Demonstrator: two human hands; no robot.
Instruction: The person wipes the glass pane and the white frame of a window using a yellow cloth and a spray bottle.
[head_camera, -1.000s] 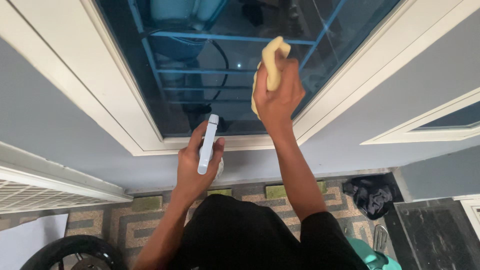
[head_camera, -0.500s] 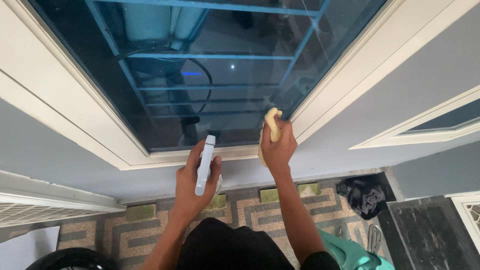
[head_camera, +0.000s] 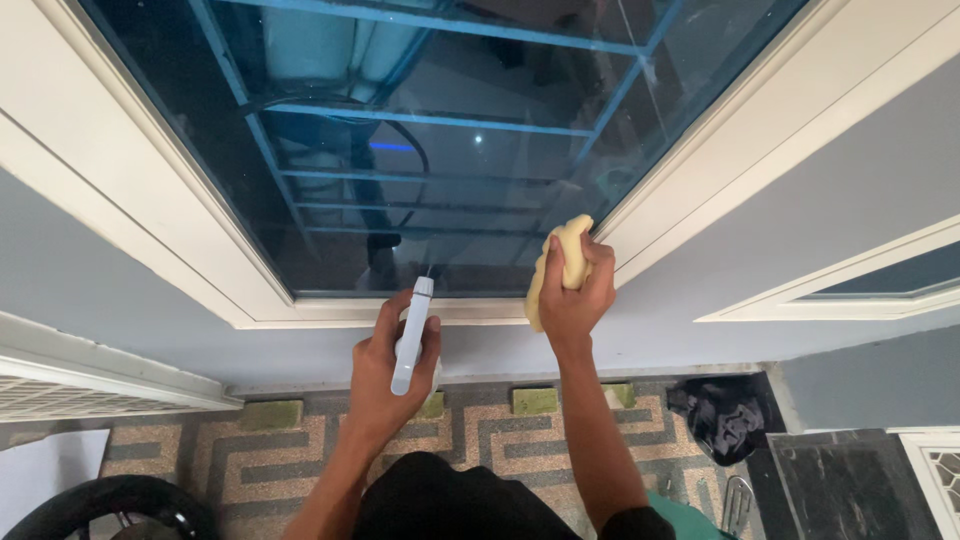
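Yellow cloth (head_camera: 560, 268) sits bunched in the right hand (head_camera: 575, 295), whose fingers are clenched around it and press it against the lower right corner of the window pane (head_camera: 440, 150), just where the dark glass meets the white frame (head_camera: 150, 200). Left of that hand, and a little lower, the left hand (head_camera: 385, 370) is closed around a white spray bottle (head_camera: 411, 335), its long top lying across the fingers and pointing up toward the bottom rail of the frame (the bottle's body is mostly hidden behind the palm). Above both hands the glass shows blue bars (head_camera: 430, 120) in a grid behind it. Around the frame the wall (head_camera: 850, 170) is grey-blue. Below the hands lies a patterned tile floor (head_camera: 500, 430) in tan and grey, with small green blocks (head_camera: 535, 400) set along the foot of the wall. Right of the right forearm, a crumpled black cloth (head_camera: 725, 415) rests on the floor beside a dark mat (head_camera: 850, 480).
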